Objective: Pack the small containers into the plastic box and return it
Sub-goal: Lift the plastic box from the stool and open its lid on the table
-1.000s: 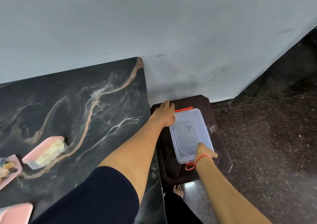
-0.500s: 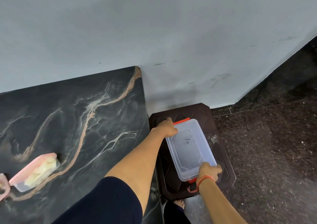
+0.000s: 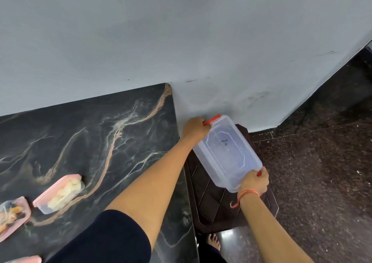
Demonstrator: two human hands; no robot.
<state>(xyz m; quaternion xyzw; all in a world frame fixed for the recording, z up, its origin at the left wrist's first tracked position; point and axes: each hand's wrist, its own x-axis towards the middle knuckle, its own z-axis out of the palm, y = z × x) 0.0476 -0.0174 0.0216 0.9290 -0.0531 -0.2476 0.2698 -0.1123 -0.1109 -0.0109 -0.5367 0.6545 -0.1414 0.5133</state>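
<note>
Tilting over a dark brown stool [image 3: 219,204], the clear plastic box [image 3: 227,154] hangs between both hands, its far end higher and close to the grey wall [image 3: 181,41]. The left hand [image 3: 196,127] is curled around the far end by the red latch [image 3: 211,119]; the right hand [image 3: 254,182] is closed over the near end, where a second red latch shows between the fingers. An orange thread [image 3: 244,195] circles the right wrist. The box looks empty, though its cloudy walls make that hard to confirm; a scribbled mark shows through the plastic. To the left, on the black marble counter [image 3: 90,131], well apart from the box, lie small containers with pink lids: one with pale pieces [image 3: 59,194], one with orange bits [image 3: 12,216], and another at the bottom edge [image 3: 24,259]. A bare foot [image 3: 213,240] stands on the floor [image 3: 322,172].
</note>
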